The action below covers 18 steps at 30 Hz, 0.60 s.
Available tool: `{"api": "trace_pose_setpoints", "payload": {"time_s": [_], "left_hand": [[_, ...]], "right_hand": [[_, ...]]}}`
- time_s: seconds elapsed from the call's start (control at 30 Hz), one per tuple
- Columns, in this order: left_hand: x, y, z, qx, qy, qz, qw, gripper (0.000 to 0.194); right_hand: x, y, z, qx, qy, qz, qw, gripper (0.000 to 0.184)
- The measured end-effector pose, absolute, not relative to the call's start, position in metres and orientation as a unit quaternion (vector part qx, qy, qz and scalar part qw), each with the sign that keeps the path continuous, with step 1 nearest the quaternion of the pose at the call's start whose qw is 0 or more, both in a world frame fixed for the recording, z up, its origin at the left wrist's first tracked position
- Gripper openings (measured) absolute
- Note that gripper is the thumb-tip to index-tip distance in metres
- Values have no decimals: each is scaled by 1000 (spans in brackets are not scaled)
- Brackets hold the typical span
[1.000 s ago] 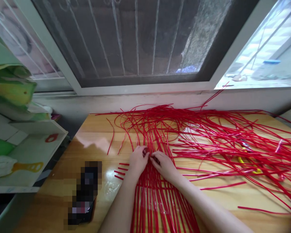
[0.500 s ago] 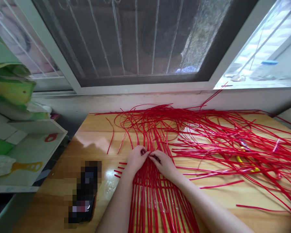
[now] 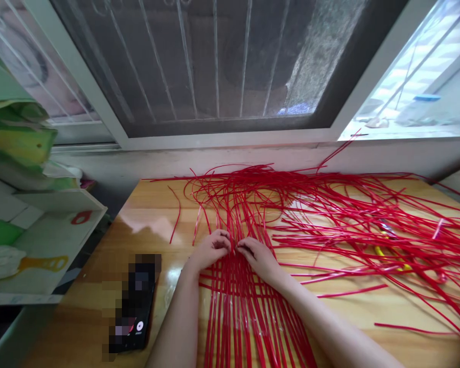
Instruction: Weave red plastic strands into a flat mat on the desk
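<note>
Many long red strips (image 3: 329, 225) lie spread over a wooden table (image 3: 145, 225). Near the front they form a woven patch (image 3: 237, 306) of upright strips crossed by a few sideways ones. My left hand (image 3: 210, 249) and my right hand (image 3: 257, 255) rest side by side at the patch's far edge. Both have their fingers curled and pinched on red strips where the fingertips meet.
A dark phone (image 3: 134, 306) lies on the table at the front left. Yellow-handled scissors (image 3: 391, 250) sit half buried under strips on the right. White shelves with green items (image 3: 30, 225) stand to the left. A barred window (image 3: 214, 66) and sill run behind the table.
Both hands stayed at the same spot. The left hand shifted slightly left and down, and the strips near the patch's left edge were pulled in.
</note>
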<state>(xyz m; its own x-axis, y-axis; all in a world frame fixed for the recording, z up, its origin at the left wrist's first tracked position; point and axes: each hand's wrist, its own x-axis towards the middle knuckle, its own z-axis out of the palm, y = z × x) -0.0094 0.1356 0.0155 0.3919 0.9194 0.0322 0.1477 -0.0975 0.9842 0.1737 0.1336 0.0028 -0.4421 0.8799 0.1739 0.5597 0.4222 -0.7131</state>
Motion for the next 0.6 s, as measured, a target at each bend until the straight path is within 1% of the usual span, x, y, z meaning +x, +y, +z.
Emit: {"api": "trace_pose_setpoints", "payload": {"time_s": [0.03, 0.13, 0.17, 0.27, 0.3, 0.4, 0.43, 0.53, 0.57, 0.6], "left_hand": [[-8, 134, 16, 647, 416, 359, 529, 4], [-4, 131, 18, 632, 448, 354, 524, 33], [-3, 131, 18, 633, 458, 356, 513, 37], [0, 130, 18, 663, 456, 363, 471, 26], [0, 130, 18, 664, 449, 366, 472, 26], [-2, 129, 16, 629, 427, 376, 530, 34], [-4, 129, 15, 620, 418, 380, 545, 32], [-8, 130, 14, 625, 393, 391, 549, 11], [-10, 131, 13, 630, 388, 395, 545, 6], [-10, 131, 13, 634, 384, 398, 541, 5]], "right_hand": [[173, 133, 3, -461, -801, 276, 265, 11], [170, 130, 4, -473, -820, 221, 237, 11], [170, 129, 4, -470, -827, 206, 231, 11], [170, 128, 3, -459, -836, 191, 233, 10], [170, 128, 3, -460, -834, 192, 237, 10], [170, 129, 1, -468, -824, 200, 248, 13], [170, 129, 1, -471, -821, 202, 251, 14], [169, 130, 2, -483, -813, 207, 250, 16], [169, 130, 3, -487, -812, 207, 247, 17], [168, 130, 3, -489, -812, 208, 243, 18]]}}
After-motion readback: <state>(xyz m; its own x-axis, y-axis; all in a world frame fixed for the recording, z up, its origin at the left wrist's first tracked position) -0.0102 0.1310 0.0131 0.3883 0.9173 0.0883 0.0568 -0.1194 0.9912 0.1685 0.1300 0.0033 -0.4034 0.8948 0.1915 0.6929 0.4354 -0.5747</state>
